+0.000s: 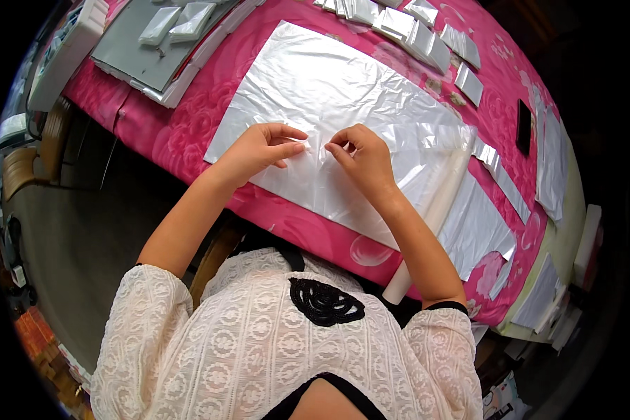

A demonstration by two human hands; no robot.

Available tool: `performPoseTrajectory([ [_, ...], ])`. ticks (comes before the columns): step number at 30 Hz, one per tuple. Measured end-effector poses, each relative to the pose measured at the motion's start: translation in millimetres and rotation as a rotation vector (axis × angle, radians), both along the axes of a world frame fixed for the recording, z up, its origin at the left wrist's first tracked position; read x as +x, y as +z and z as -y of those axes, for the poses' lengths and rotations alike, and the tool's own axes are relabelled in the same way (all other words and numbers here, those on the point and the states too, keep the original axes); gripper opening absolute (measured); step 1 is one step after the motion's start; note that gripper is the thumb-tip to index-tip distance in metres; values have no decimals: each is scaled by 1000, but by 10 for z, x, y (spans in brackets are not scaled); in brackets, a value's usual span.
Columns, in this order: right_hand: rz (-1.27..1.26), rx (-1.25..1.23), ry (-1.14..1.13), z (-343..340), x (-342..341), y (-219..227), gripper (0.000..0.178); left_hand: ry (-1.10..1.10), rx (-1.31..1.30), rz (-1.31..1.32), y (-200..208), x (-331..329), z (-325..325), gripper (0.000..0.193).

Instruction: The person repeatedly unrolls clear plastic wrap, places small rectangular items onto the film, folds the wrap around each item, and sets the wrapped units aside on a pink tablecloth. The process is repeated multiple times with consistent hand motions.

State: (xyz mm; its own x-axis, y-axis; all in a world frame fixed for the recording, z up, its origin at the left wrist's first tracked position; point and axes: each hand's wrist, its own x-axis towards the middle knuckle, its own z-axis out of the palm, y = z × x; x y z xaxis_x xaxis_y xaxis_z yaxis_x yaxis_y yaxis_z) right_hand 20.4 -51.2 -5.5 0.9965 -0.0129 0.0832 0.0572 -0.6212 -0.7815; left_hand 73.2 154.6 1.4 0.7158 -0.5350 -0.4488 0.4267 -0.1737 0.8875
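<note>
Pinching silvery plastic sheet (315, 77): right hand (365, 155) closed, left hand (259, 148) slightly parted.

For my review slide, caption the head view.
Left hand and right hand over a rectangular translucent plastic sheet on pink floral tablecloth.

At mid-frame, the left hand (262, 149) parts thumb and index slightly; the right hand (365, 155) curls its fingers inward. Bare forearms (192, 217) converge upward.

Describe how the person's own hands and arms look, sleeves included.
The left hand and right hand are ungloved; no jewellery shows. The forearms are bare. Whitish lace sleeves, patterned with round motifs, end near the elbows with black edging.
</note>
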Motion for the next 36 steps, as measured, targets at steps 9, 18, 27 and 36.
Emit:
performPoseTrajectory([
  [9, 195, -43, 82, 201, -469, 242, 21, -57, -214, -135, 92, -336, 279, 24],
  [18, -148, 366, -77, 155, -788, 359, 15, -136, -332, -216, -3, -503, 565, 28],
  [27, -181, 828, -105, 529, -979, 392, 15, -238, -386, -101, 167, -607, 682, 17],
  [36, 28, 920, -290, 1585, -1166, 442, 15, -35, -229, -35, 160, -301, 449, 15],
])
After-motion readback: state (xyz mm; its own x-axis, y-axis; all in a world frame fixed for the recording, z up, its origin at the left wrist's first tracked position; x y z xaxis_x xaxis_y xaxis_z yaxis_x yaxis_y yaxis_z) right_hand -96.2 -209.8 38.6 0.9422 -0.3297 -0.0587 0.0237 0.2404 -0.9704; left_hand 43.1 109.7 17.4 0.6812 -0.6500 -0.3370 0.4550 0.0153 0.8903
